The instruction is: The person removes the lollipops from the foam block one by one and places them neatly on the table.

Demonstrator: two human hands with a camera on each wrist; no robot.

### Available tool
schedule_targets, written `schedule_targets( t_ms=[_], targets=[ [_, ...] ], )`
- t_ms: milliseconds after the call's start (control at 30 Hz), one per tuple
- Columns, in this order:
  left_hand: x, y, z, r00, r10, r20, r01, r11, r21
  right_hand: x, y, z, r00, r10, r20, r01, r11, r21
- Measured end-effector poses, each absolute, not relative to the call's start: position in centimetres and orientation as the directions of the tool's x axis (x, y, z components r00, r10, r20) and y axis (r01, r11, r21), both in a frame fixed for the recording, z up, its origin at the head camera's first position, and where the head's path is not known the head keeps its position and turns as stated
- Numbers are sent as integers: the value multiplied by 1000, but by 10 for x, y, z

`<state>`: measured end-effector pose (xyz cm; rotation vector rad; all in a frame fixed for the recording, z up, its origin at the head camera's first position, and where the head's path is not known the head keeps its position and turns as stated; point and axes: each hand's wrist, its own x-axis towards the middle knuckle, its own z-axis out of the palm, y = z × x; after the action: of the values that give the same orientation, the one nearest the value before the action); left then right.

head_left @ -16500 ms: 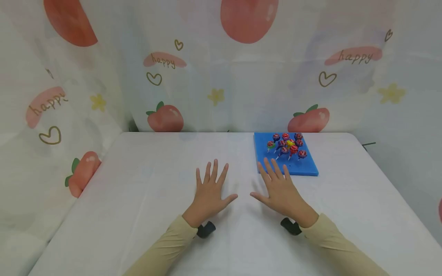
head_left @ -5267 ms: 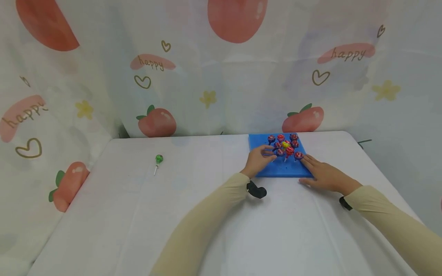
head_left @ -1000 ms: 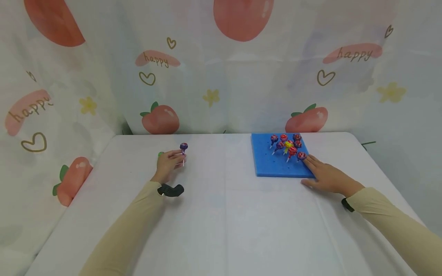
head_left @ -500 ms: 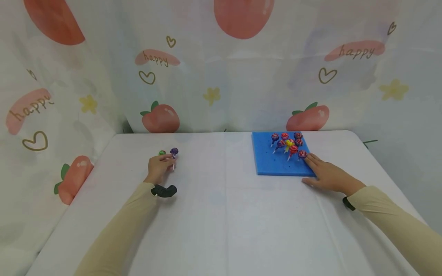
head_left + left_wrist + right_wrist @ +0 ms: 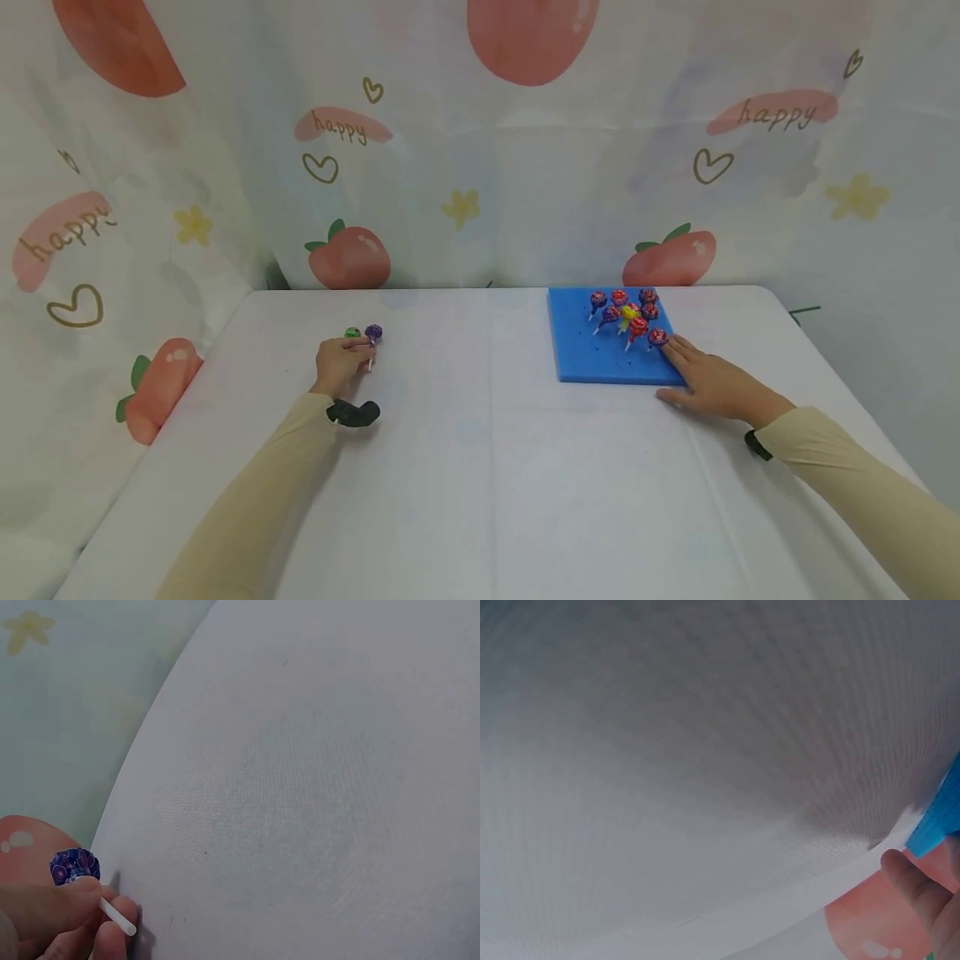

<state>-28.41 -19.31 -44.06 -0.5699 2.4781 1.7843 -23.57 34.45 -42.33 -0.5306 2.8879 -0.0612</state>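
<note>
My left hand pinches the white stick of a purple lollipop at the left side of the table. In the left wrist view the thumb presses just below the wrapped purple head, and the stick end points out past the fingers. A green lollipop shows its head just beyond this hand; its stick is hidden. My right hand lies with fingers extended at the right edge of a blue foam board, fingertips close to a dark red lollipop. Several wrapped lollipops stand in the board, sticks down.
A white cloth covers the table. Behind and to the left hang printed curtains. Small dark holes dot the bare front part of the board. A yellow lollipop stands in the middle of the cluster.
Since earliest, the green and purple lollipops have left the board for the left side. Over the last second my left hand moved slightly left and lower with the purple lollipop; the right hand stayed put.
</note>
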Motion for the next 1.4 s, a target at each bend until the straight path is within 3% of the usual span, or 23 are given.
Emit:
schedule_targets(
  t_ms=[1400],
  targets=[
    [-276, -197, -433, -962, -207, -180, -261, 488, 833, -236, 345, -424, -914, -360, -186, -352, 933, -76]
  ],
)
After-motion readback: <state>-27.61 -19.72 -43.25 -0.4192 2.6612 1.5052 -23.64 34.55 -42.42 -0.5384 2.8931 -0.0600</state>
